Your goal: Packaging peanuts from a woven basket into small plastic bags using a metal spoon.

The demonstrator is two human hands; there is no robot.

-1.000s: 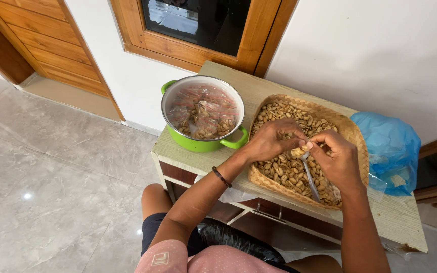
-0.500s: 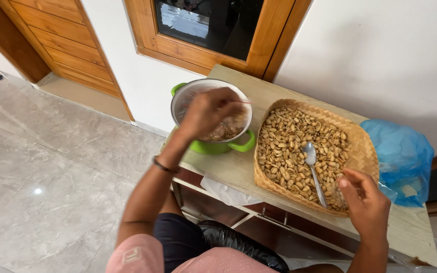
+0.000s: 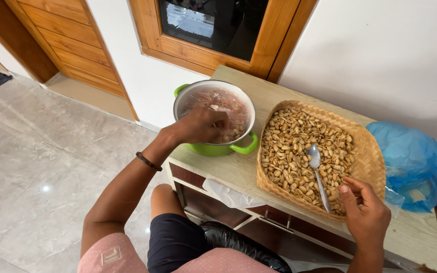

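The left hand (image 3: 203, 126) was held over the near rim of the green pot (image 3: 213, 117), with the fingers curled downward into it. Whether something was pinched there could not be told, because the fingertips were turned away from the camera. Small clear bags of peanuts (image 3: 218, 108) were seen inside the pot, so the pot seemed to be used as the place where filled packets were collected.

The right hand (image 3: 365, 210) was kept at the near right corner of the woven tray (image 3: 375, 156), loosely closed, with the thumb and fingers drawn together. A thin clear bag may have been held there, but this was not sure. The tray was filled with loose peanuts (image 3: 299, 146), and a metal spoon (image 3: 317, 174) was laid on them, bowl up and handle pointing toward the right hand, probably so that it could be taken easily for scooping.

Pot and tray were placed side by side on a pale wooden table (image 3: 238, 172), the pot on the left, near each other. A blue plastic bag (image 3: 410, 156) was lying at the right end. The table was standing against a white wall (image 3: 380, 55), under a wood-framed window (image 3: 213, 30). The floor (image 3: 41, 162) was of grey polished tiles, and a wooden door (image 3: 61, 35) was seen at the left.
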